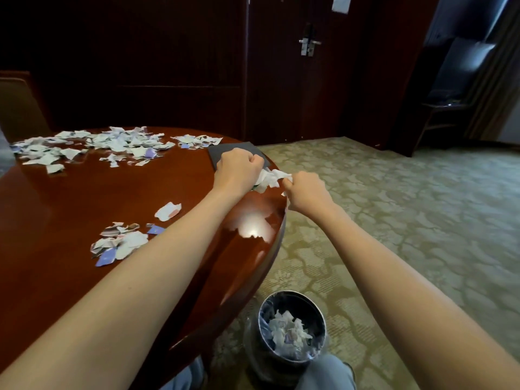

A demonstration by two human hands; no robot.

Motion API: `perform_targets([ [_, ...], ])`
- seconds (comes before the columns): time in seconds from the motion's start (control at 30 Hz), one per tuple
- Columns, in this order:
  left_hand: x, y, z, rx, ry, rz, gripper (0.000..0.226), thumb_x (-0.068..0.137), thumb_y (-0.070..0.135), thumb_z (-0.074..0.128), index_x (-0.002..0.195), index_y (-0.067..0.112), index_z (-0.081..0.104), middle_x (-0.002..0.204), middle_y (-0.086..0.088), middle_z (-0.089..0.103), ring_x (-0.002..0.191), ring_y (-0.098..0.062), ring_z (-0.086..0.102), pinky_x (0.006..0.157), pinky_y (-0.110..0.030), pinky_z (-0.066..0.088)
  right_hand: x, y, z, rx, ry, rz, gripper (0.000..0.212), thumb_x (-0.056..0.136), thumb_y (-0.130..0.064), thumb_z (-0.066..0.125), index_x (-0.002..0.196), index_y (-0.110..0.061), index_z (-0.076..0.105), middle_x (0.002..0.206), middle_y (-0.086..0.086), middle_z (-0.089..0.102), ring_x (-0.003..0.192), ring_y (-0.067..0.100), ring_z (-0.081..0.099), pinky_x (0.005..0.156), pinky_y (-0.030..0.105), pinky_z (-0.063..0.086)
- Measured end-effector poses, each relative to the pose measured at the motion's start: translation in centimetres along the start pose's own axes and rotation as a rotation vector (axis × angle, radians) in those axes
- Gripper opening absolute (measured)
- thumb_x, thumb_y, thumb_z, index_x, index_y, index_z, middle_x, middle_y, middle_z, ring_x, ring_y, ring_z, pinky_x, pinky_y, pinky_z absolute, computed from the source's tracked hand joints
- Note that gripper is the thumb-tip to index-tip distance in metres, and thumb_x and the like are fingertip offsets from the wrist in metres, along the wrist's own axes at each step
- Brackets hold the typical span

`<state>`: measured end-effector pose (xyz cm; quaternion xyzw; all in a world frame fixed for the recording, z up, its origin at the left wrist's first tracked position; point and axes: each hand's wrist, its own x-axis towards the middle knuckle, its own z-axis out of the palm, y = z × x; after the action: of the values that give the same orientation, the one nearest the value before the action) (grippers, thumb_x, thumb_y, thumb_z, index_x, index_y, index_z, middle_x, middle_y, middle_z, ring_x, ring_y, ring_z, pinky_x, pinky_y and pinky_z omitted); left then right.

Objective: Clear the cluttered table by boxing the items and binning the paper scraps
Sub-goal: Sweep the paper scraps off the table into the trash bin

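Grips a wad of paper scraps [270, 178] in the left hand [237, 167], fingers curled into a fist, at the right rim of the round red-brown surface [70, 206], centre of frame. Pinches the wad's other end with the right hand [305, 194], thumb and fingers closed on it, just off the rim and over the patterned carpet [408, 220]. Behind the left hand, a dark grey sheet [225, 153] flat on the surface; contact with the hand not clear. Across the upper left of the frame, a wide scatter of scraps [92, 144] on the surface. Lower left, a small heap [118, 243], with a single scrap [168, 211] just above and right of it. At bottom centre, on the carpet beside the surface's edge, a round lined bin [320, 313], partly filled with torn paper [289, 333]. At top centre, a dark door [281, 94], shut.
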<state>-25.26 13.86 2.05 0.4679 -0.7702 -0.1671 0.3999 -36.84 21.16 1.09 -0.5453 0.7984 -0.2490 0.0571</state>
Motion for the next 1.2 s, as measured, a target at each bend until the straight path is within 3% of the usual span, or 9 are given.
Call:
perform_targets([
  [0.23,-1.2,4.2,5.0,-0.055,-0.120,0.022,0.045,0.087,0.018,0.046,0.043,0.013,0.037,0.049,-0.003,0.036,0.062,-0.029,0.042,0.059,-0.029,0.030,-0.2,5.5,-1.0,-0.025,0.000,0.111,0.025,0.101,-0.025,0.031,0.089,-0.012,0.048,0.063,0.001,0.034,0.080,0.025,0.043,0.072,0.028,0.033],
  [0.37,-2.3,6.6,8.4,-0.147,-0.173,-0.054,0.046,0.086,0.019,0.047,0.042,0.012,0.034,0.049,-0.002,0.034,0.059,-0.027,0.036,0.054,-0.030,0.026,-0.2,8.8,-0.8,0.002,-0.026,0.207,0.027,0.099,-0.019,0.035,0.101,-0.006,0.059,0.065,0.001,0.036,0.083,0.026,0.044,0.073,0.029,0.035],
  [0.47,-3.4,7.9,11.2,-0.196,-0.241,-0.057,0.047,0.087,0.017,0.047,0.042,0.013,0.033,0.047,-0.002,0.032,0.051,-0.023,0.031,0.049,-0.030,0.024,-0.1,11.2,-0.3,-0.021,-0.041,0.286,0.024,0.095,-0.010,0.044,0.112,-0.001,0.058,0.088,0.011,0.055,0.092,0.033,0.052,0.071,0.030,0.040],
  [0.57,-4.0,8.1,13.7,-0.215,-0.282,-0.081,0.049,0.087,0.017,0.047,0.041,0.014,0.031,0.045,-0.003,0.030,0.051,-0.025,0.030,0.048,-0.031,0.023,-0.2,13.2,0.2,-0.174,-0.123,0.342,0.008,0.089,-0.009,0.058,0.087,-0.004,0.053,0.083,0.007,0.048,0.082,0.024,0.048,0.051,0.023,0.031],
  [0.73,-5.6,6.6,17.2,-0.214,-0.343,-0.194,0.041,0.086,0.020,0.049,0.046,0.010,0.046,0.053,-0.011,0.044,0.060,-0.031,0.043,0.048,-0.028,0.027,-0.7,16.4,1.7,-0.186,-0.180,0.361,0.012,0.088,-0.006,0.058,0.079,0.000,0.053,0.088,0.012,0.057,0.090,0.032,0.055,0.057,0.023,0.038],
  [0.83,-7.2,4.5,19.3,-0.189,-0.430,-0.250,0.037,0.086,0.020,0.049,0.053,0.005,0.054,0.053,-0.009,0.044,0.061,-0.028,0.046,0.054,-0.026,0.034,-1.4,17.6,3.4,-0.141,-0.180,0.393,0.023,0.092,-0.009,0.054,0.112,0.003,0.056,0.113,0.019,0.059,0.107,0.034,0.058,0.073,0.029,0.042],
  [0.93,-8.1,2.0,21.1,-0.130,-0.454,-0.319,0.043,0.088,0.018,0.048,0.045,0.010,0.043,0.050,-0.006,0.039,0.060,-0.028,0.043,0.052,-0.028,0.030,-1.7,19.0,6.1,-0.091,-0.216,0.384,0.037,0.101,-0.023,0.036,0.119,0.005,0.052,0.120,0.022,0.056,0.111,0.035,0.055,0.074,0.032,0.039],
  [1.1,-9.4,-1.1,23.7,-0.054,-0.468,-0.381,0.037,0.089,0.019,0.048,0.073,-0.011,0.061,0.083,-0.029,0.063,0.072,-0.042,0.056,0.057,-0.034,0.036,-2.1,20.5,9.7,0.002,-0.271,0.451,0.040,0.102,-0.025,0.033,0.114,0.005,0.055,0.117,0.025,0.056,0.111,0.037,0.054,0.086,0.036,0.045],
  [1.2,-10.4,-3.2,25.3,-0.037,-0.496,-0.440,0.043,0.089,0.017,0.049,0.049,0.002,0.048,0.059,-0.024,0.044,0.063,-0.027,0.041,0.058,-0.029,0.031,-2.2,21.3,11.7,0.003,-0.325,0.471,0.032,0.101,-0.026,0.035,0.102,-0.001,0.054,0.098,0.019,0.052,0.105,0.034,0.057,0.084,0.036,0.047],
])
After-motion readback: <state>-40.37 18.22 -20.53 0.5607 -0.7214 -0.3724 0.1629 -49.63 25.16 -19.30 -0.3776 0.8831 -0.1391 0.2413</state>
